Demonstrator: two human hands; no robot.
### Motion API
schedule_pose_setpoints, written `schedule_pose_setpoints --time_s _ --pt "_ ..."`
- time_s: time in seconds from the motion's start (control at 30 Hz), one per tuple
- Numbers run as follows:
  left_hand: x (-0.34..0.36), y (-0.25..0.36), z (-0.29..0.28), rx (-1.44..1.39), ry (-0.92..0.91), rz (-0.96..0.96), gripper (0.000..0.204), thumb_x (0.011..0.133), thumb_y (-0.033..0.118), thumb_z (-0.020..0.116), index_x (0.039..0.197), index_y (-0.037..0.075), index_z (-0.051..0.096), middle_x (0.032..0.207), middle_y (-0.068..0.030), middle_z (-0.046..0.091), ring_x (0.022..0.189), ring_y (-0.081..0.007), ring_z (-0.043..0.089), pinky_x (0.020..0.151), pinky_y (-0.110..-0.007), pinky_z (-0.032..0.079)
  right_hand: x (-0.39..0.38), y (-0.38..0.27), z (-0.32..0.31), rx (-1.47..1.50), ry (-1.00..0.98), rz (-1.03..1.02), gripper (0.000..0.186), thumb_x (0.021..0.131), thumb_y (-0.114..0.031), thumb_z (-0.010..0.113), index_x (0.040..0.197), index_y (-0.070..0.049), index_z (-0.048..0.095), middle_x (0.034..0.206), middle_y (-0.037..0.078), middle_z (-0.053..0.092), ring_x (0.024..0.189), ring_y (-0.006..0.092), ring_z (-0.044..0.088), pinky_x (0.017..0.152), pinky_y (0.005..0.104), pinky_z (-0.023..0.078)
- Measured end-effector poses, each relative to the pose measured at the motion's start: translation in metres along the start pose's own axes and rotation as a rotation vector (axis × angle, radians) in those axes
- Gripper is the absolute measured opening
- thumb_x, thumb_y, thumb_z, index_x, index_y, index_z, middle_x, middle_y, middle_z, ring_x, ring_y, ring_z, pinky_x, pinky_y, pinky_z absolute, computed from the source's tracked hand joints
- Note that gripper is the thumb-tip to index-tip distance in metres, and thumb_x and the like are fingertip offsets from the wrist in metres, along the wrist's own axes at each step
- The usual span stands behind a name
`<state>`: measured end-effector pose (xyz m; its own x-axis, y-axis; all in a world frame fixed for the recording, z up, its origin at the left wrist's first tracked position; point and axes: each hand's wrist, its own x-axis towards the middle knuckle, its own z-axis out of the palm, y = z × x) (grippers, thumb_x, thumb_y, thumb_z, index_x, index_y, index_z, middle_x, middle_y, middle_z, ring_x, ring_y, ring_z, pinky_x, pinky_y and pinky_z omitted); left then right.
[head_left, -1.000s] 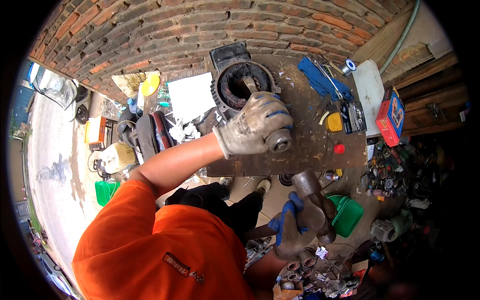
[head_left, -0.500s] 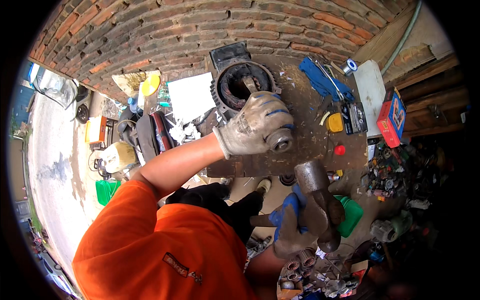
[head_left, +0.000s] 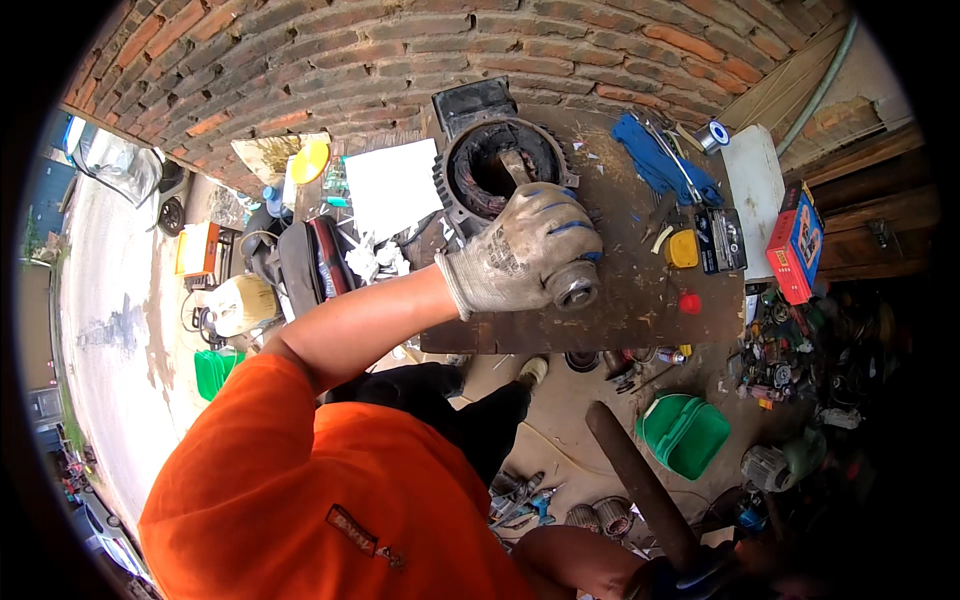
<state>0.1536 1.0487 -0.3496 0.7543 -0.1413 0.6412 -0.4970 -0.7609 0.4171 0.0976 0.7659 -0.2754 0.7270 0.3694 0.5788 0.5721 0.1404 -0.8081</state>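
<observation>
My left hand (head_left: 525, 245), in a dirty pale glove with blue marks, is closed around a thick metal chisel. The chisel's round butt end (head_left: 577, 292) sticks out toward me, and its flat blade (head_left: 516, 166) reaches into the electric motor housing (head_left: 447, 178). Dark, charred-looking copper windings (head_left: 468, 160) ring the housing's bore; the blade's tip is hard to make out. At the lower right edge, my right hand (head_left: 690, 578) is dark and partly cut off, closed on a hammer. The hammer's brown handle (head_left: 640, 480) slants up and left; its head cannot be seen.
The housing stands on a worn wooden bench (head_left: 640, 315) against a brick wall (head_left: 400, 80). White paper (head_left: 393, 188), a blue cloth (head_left: 655, 165), a yellow case (head_left: 682, 248) and a red-blue box (head_left: 796, 243) lie around. Below are a green bucket (head_left: 690, 440) and motor parts (head_left: 612, 515).
My right hand has swung the hammer down and to the right, away from the chisel, toward the picture's edge. The left hand keeps its grip; the whole view has shifted slightly.
</observation>
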Motion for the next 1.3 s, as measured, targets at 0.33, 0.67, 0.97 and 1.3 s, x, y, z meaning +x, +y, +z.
schedule_pose_setpoints --time_s 0.33,0.67,0.97,1.3 --pt "-0.005 -0.004 -0.003 0.027 -0.006 -0.035 0.040 0.070 0.013 0.081 0.107 0.011 0.064 0.109 -0.0098 0.062 0.114 -0.0339 0.058 0.103 -0.051 0.041 -0.023 0.026 0.060 -0.158 0.312 0.736 0.033 0.091 -0.006 0.067 0.121 0.005 0.060 0.097 0.009 0.068 0.062 0.0097 0.056 0.051 0.0220 0.044" --pt "0.000 -0.001 0.000 -0.033 -0.002 -0.012 0.044 0.068 0.010 0.081 0.109 0.010 0.064 0.107 -0.0097 0.062 0.113 -0.0337 0.058 0.104 -0.051 0.041 -0.048 0.054 0.040 -0.086 0.605 0.269 0.015 0.088 -0.004 0.066 0.100 -0.001 0.058 0.081 0.006 0.061 0.052 0.0112 0.051 0.046 0.0249 0.043" --pt "-0.011 -0.014 -0.007 0.056 0.025 -0.013 0.048 0.066 0.016 0.084 0.109 0.011 0.063 0.112 -0.0109 0.062 0.114 -0.0351 0.058 0.103 -0.052 0.042 -0.016 -0.007 0.021 0.008 0.438 0.457 0.031 0.095 -0.020 0.059 0.111 0.005 0.049 0.072 0.009 0.055 0.050 0.0157 0.048 0.049 0.0314 0.045" --pt "-0.016 -0.018 -0.003 0.002 0.048 -0.065 0.042 0.070 0.013 0.079 0.109 0.012 0.065 0.109 -0.0089 0.062 0.116 -0.0309 0.058 0.112 -0.052 0.037 -0.025 0.080 0.096 -0.398 0.024 0.476 0.030 0.088 -0.005 0.070 0.117 0.001 0.064 0.097 0.008 0.069 0.074 0.0107 0.062 0.060 0.0230 0.049"
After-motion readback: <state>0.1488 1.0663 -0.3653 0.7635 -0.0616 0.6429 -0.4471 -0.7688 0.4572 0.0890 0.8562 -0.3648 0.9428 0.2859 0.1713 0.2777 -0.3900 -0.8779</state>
